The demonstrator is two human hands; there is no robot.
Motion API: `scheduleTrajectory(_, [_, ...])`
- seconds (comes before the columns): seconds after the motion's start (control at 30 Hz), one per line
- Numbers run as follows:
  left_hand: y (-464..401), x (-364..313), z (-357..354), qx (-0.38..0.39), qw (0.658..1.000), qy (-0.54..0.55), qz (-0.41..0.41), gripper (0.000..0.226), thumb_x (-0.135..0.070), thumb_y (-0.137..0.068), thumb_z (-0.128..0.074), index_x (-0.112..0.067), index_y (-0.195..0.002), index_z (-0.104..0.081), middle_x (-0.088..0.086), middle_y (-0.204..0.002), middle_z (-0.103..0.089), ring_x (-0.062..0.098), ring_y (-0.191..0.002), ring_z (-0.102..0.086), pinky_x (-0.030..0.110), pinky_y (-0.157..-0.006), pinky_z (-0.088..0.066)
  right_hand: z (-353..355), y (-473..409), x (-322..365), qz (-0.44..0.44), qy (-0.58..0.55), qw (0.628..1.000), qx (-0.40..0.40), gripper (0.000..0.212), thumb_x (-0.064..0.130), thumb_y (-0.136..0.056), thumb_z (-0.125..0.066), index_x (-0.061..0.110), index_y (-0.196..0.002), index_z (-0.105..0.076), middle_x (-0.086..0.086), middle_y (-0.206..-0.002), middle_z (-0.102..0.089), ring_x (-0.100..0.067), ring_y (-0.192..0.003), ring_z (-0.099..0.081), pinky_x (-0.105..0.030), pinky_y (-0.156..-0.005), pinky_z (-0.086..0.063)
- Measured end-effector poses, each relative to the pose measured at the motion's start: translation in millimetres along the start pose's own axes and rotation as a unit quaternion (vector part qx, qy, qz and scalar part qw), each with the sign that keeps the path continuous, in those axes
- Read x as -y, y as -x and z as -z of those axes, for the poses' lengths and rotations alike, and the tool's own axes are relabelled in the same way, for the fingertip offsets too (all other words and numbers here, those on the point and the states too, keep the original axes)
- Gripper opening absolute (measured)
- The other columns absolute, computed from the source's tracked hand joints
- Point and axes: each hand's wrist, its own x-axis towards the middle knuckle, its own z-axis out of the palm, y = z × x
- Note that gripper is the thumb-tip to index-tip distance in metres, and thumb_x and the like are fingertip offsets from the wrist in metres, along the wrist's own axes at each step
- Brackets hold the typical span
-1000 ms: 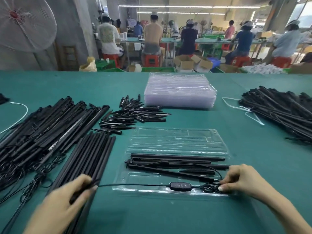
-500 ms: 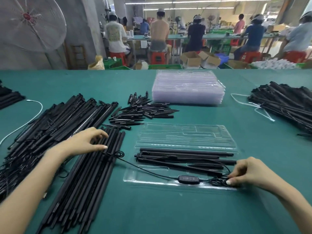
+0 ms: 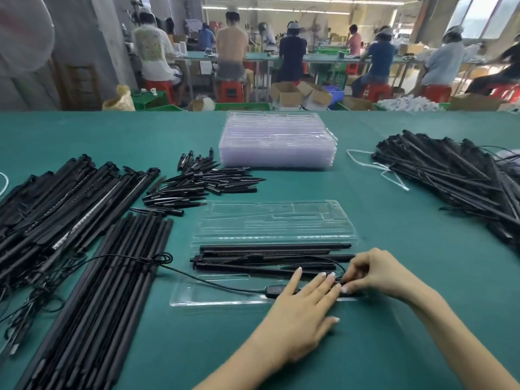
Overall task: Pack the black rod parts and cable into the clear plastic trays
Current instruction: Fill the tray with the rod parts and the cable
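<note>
Bright overhead strip lighting, wide-angle distortion, soft blur

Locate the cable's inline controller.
In the head view, the inline controller lies on the near edge of the open clear tray, just left of the left hand, below the packed rods.

left grip (image 3: 305, 308): flat, fingers straight, pointing 1 o'clock | right grip (image 3: 374, 273): fingers curled, pinching, forearm entering from 4 o'clock
</note>
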Motion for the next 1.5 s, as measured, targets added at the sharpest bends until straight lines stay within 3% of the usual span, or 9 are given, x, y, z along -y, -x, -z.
scheduleTrajectory(0.07, [-3.1, -7.4, 0.3, -0.009, 1.000, -0.013, 0.013, 0.054, -0.051, -0.092, -0.027, -0.031, -0.135, -0.053, -0.014, -0.141, -0.050, 0.002, -0.131, -0.044, 0.040, -0.105, -0.043, 0.0, -1.5, -1.7, 0.004, 0.019, 1.000, 0.002, 0.022, 0.024, -0.058, -0.090, 0.030, -0.055, -0.069, 0.005, -0.058, -0.069, -0.002, -0.051, -0.060, -0.014, -0.056, -0.046])
scheduleTrajectory(0.47, [-9.0, -14.9, 3.0, -0.024, 1.000, 0.000, -0.004, 0.054, -0.063, -0.077, -0.051, -0.037, -0.122, -0.065, -0.021, -0.126, -0.060, -0.003, -0.118, -0.055, 0.026, -0.101, -0.045, 30.0, -18.5, -4.7, 0.070, -0.024, 0.990, 0.117, 0.015, 0.027, -0.069, -0.085, 0.027, -0.082, -0.076, 0.000, -0.069, -0.072, -0.005, -0.062, -0.062, -0.015, -0.063, -0.046])
scheduleTrajectory(0.63, [-6.4, -15.2, 4.6, -0.029, 0.999, 0.029, -0.001, 0.053, -0.064, -0.074, -0.052, -0.040, -0.120, -0.065, -0.024, -0.126, -0.060, -0.006, -0.117, -0.054, 0.021, -0.102, -0.043, 35.5, -55.8, -12.8, 0.060, -0.126, 0.972, -0.191, 0.028, 0.029, -0.085, -0.070, 0.033, -0.113, -0.065, 0.003, -0.110, -0.069, -0.011, -0.101, -0.063, -0.029, -0.094, -0.046])
scheduleTrajectory(0.8, [-6.9, -16.4, 0.8, -0.037, 0.999, 0.032, -0.007, 0.054, -0.065, -0.072, -0.053, -0.041, -0.118, -0.066, -0.024, -0.125, -0.060, -0.005, -0.117, -0.055, 0.020, -0.101, -0.044, 16.6, -92.9, -2.7, -0.057, -0.087, 0.978, -0.180, 0.072, 0.037, -0.091, -0.060, 0.019, -0.150, -0.022, -0.009, -0.153, -0.029, -0.028, -0.140, -0.029, -0.042, -0.113, -0.026])
scheduleTrajectory(0.9, [-8.6, -15.6, -2.7, -0.028, 0.999, 0.044, -0.006, 0.055, -0.065, -0.069, -0.054, -0.041, -0.117, -0.067, -0.023, -0.124, -0.061, -0.005, -0.116, -0.056, 0.019, -0.100, -0.044, 6.9, -89.0, 28.6, 0.124, 0.095, 0.945, -0.286, 0.051, 0.028, -0.094, -0.057, 0.022, -0.143, -0.041, -0.007, -0.145, -0.043, -0.027, -0.133, -0.038, -0.048, -0.108, -0.031])
scheduleTrajectory(1.07, [-11.2, -11.9, -8.0, -0.036, 0.999, 0.031, -0.010, 0.057, -0.063, -0.071, -0.051, -0.037, -0.119, -0.066, -0.021, -0.124, -0.062, -0.003, -0.117, -0.055, 0.019, -0.102, -0.042, -36.4, -65.2, 74.9, 0.376, 0.245, 0.893, 0.039, 0.044, 0.035, -0.102, -0.038, 0.030, -0.145, -0.036, 0.015, -0.150, -0.035, -0.003, -0.136, -0.032, -0.022, -0.109, -0.022])
scheduleTrajectory(1.27, [-9.6, -7.5, -7.1, -0.106, 0.993, 0.036, -0.037, 0.056, -0.046, -0.084, -0.048, -0.023, -0.135, -0.054, -0.010, -0.136, -0.055, 0.008, -0.131, -0.044, 0.027, -0.113, -0.030, -39.2, -57.0, 42.8, 0.402, 0.316, 0.858, -0.047, 0.036, 0.027, -0.099, -0.047, 0.029, -0.135, -0.053, 0.018, -0.140, -0.048, -0.005, -0.133, -0.043, -0.029, -0.110, -0.028])
scheduleTrajectory(1.37, [-10.7, 0.1, 1.2, -0.111, 0.954, 0.276, -0.030, 0.046, -0.025, -0.093, -0.049, -0.019, -0.139, -0.047, -0.004, -0.145, -0.045, 0.010, -0.139, -0.030, 0.026, -0.115, -0.024, -31.1, -54.5, 28.0, 0.381, 0.336, 0.861, -0.023, 0.040, 0.036, -0.100, -0.039, 0.034, -0.139, -0.047, 0.022, -0.145, -0.038, -0.003, -0.140, -0.026, -0.031, -0.115, -0.009])
scheduleTrajectory(1.5, [-9.3, 5.0, 4.9, -0.142, 0.898, 0.411, 0.066, 0.026, -0.024, -0.093, -0.050, -0.018, -0.114, -0.064, -0.005, -0.118, -0.065, 0.011, -0.112, -0.056, 0.029, -0.097, -0.044, -36.5, -53.0, 16.9, 0.349, 0.343, 0.872, 0.003, 0.047, 0.042, -0.102, -0.024, 0.034, -0.148, -0.029, 0.023, -0.152, -0.021, 0.000, -0.144, -0.009, -0.026, -0.113, 0.004])
